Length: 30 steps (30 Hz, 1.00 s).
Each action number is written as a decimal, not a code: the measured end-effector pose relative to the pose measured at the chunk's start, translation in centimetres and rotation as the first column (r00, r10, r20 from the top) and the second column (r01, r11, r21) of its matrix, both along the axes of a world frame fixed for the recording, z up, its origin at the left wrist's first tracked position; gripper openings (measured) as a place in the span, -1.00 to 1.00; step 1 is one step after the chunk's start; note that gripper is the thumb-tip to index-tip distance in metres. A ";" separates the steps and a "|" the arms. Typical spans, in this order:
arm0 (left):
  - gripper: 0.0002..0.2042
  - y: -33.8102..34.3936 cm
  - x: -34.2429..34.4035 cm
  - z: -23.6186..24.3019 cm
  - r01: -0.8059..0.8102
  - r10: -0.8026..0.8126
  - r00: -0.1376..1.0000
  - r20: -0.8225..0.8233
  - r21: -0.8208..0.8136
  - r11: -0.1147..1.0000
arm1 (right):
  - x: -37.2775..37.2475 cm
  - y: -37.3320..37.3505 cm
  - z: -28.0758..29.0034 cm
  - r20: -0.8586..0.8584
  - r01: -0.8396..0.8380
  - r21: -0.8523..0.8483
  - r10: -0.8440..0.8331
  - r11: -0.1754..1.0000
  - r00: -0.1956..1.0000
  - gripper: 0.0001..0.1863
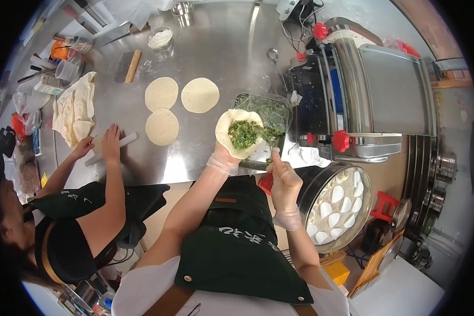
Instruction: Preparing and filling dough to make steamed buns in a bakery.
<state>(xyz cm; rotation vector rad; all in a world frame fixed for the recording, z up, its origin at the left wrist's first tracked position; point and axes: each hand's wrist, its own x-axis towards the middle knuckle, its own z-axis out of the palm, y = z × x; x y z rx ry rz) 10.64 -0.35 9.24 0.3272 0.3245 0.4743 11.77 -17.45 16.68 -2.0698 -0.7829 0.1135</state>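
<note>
My gloved left hand (225,156) holds up a round dough wrapper (224,126) from below, its edges curling into a shallow cup. Chopped green filling (244,135) is heaped in its middle. My gloved right hand (286,184) is closed around the handle of a slim tool that reaches up to the filling; greens smear it, so its kind does not show. Behind and beside the wrapper stands a tray (288,111) of green filling, partly draped with clear plastic. Three flat dough rounds (200,95) lie on the steel table to the left.
A co-worker's hands (110,143) work a white rolling pin (127,139) at left, near a cream cloth (75,110). A dough-rolling machine (353,89) stands right. Below it, a round steamer (370,197) holds several white half-moon pieces. A spoon (273,54) and scraper (127,67) lie farther back.
</note>
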 end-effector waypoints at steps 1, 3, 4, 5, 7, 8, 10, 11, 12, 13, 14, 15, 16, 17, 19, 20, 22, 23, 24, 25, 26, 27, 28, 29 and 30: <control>-0.79 0.1 0.0 0.3 0.061 -0.043 0.997 0.068 -0.298 0.953 | -0.1 0.1 0.7 -0.349 0.038 0.064 -0.013 0.997 0.937 -0.55; -0.78 -0.1 0.1 -0.4 0.140 -0.086 0.980 0.182 -0.307 0.941 | -0.2 0.4 -0.1 -0.654 0.096 0.111 -0.001 0.989 0.757 -0.58; -0.76 -0.3 0.2 -0.5 0.219 -0.128 0.948 0.293 -0.306 0.926 | 0.0 0.8 -1.8 -0.657 0.102 0.094 -0.016 0.990 0.753 -0.59; -0.76 -0.3 0.2 -0.2 0.222 -0.131 0.947 0.293 -0.306 0.926 | 0.1 1.1 -2.6 -0.662 0.107 0.076 -0.031 0.991 0.749 -0.61; -0.74 -0.5 -0.1 0.5 0.197 -0.138 0.976 0.171 -0.403 0.894 | 0.3 0.7 -2.5 -0.520 0.051 0.105 0.011 0.993 0.854 -0.61; -0.73 -0.5 -0.3 0.6 0.175 -0.142 0.984 0.107 -0.449 0.876 | 0.3 0.5 -2.1 -0.361 -0.012 0.124 0.056 0.992 0.931 -0.62; -0.70 -0.4 -0.3 0.4 0.150 -0.130 0.989 0.077 -0.426 0.892 | 0.1 -0.1 -1.4 -0.454 0.042 0.140 0.027 0.989 0.890 -0.61; -0.67 -0.4 -0.3 0.3 0.131 -0.121 0.991 0.049 -0.401 0.907 | 0.0 -0.5 -1.3 -0.649 0.062 0.106 0.022 0.992 0.760 -0.57; -0.67 -0.5 -0.4 0.3 0.130 -0.121 0.991 0.049 -0.401 0.907 | 0.0 -0.7 -1.2 -0.809 0.074 0.067 0.011 0.995 0.588 -0.52; -0.66 -0.5 -0.6 0.2 0.177 -0.140 0.983 0.122 -0.381 0.908 | -0.1 -0.5 -2.0 -0.778 0.067 0.049 -0.005 0.997 0.629 -0.52; -0.64 -0.5 -0.6 0.2 0.221 -0.160 0.968 0.194 -0.357 0.908 | -0.3 -0.6 -2.2 -0.777 0.069 0.050 -0.005 0.996 0.630 -0.52; -0.64 -0.6 -0.4 -0.1 0.223 -0.161 0.967 0.195 -0.355 0.908 | -0.4 -0.8 -2.3 -0.710 0.070 0.101 0.023 0.992 0.704 -0.52; -0.64 -0.7 -0.3 -0.3 0.202 -0.151 0.974 0.169 -0.350 0.914 | -0.6 -0.7 -2.2 -0.636 0.062 0.152 0.050 0.986 0.770 -0.51; -0.63 -0.7 -0.4 -0.6 0.182 -0.140 0.980 0.143 -0.345 0.921 | -0.5 -0.4 -0.9 -0.704 0.122 0.112 -0.008 0.986 0.710 -0.51; -0.62 -0.7 -0.5 -0.3 0.189 -0.144 0.976 0.161 -0.312 0.931 | -0.6 0.0 -2.4 -0.628 0.071 0.147 0.038 0.987 0.777 -0.56; -0.62 -0.7 -0.3 0.2 0.197 -0.150 0.972 0.181 -0.281 0.939 | -0.6 0.1 -2.9 -0.545 0.017 0.174 0.082 0.985 0.835 -0.60; -0.62 -0.9 -0.2 0.9 0.186 -0.144 0.975 0.171 -0.262 0.947 | -0.8 -0.1 -2.7 -0.350 -0.046 0.092 0.076 0.995 0.934 -0.61; -0.62 -1.0 -0.3 1.2 0.169 -0.133 0.978 0.159 -0.244 0.955 | -0.9 0.2 -2.5 -0.213 0.021 0.090 -0.001 0.996 0.977 -0.62; -0.62 -1.3 -0.3 1.5 0.170 -0.133 0.978 0.158 -0.244 0.955 | -0.9 0.4 -2.5 -0.072 0.088 0.096 -0.081 0.991 0.994 -0.62; -0.65 -1.7 0.1 2.3 0.078 -0.078 0.996 0.043 0.002 0.997 | -0.8 0.6 -2.9 0.109 0.130 -0.125 -0.116 0.984 0.987 -0.36; -0.67 -2.0 0.3 2.8 0.007 0.007 0.999 -0.054 0.258 0.966 | -1.2 0.9 -3.5 0.110 0.136 -0.124 -0.122 0.983 0.986 -0.36; -0.67 -2.0 0.3 3.1 0.013 0.001 0.999 -0.052 0.258 0.966 | -1.9 1.4 -4.1 0.259 0.139 -0.228 -0.077 0.964 0.963 -0.33; -0.67 -1.9 0.2 3.3 0.033 -0.034 0.999 -0.035 -0.049 0.998 | -2.2 1.8 -4.3 0.395 0.151 -0.327 -0.010 0.933 0.919 -0.30; -0.66 -1.8 0.1 3.4 0.056 -0.063 0.998 -0.008 -0.352 0.935 | -2.1 1.6 -4.2 0.380 0.135 -0.300 -0.012 0.944 0.925 -0.32; -0.66 -1.8 0.1 3.3 0.057 -0.064 0.998 -0.008 -0.350 0.935 | -1.6 1.4 -3.9 0.380 0.136 -0.299 -0.013 0.944 0.925 -0.32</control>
